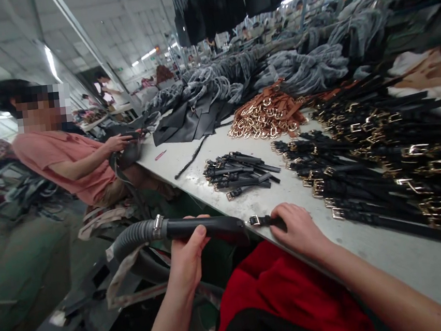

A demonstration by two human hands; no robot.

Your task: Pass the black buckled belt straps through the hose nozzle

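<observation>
Head view: left hand [187, 254] grips hose nozzle [224, 227]; right hand [299, 229] grips buckled strap [264, 221]. Likely step: aligning both; next move requires steadiness.

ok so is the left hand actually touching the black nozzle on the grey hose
Touching. The head view shows it plainly: the left hand is wrapped around the black nozzle, its thumb against the near side.

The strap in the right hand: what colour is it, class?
The strap is black, seen best in the head view.
</observation>
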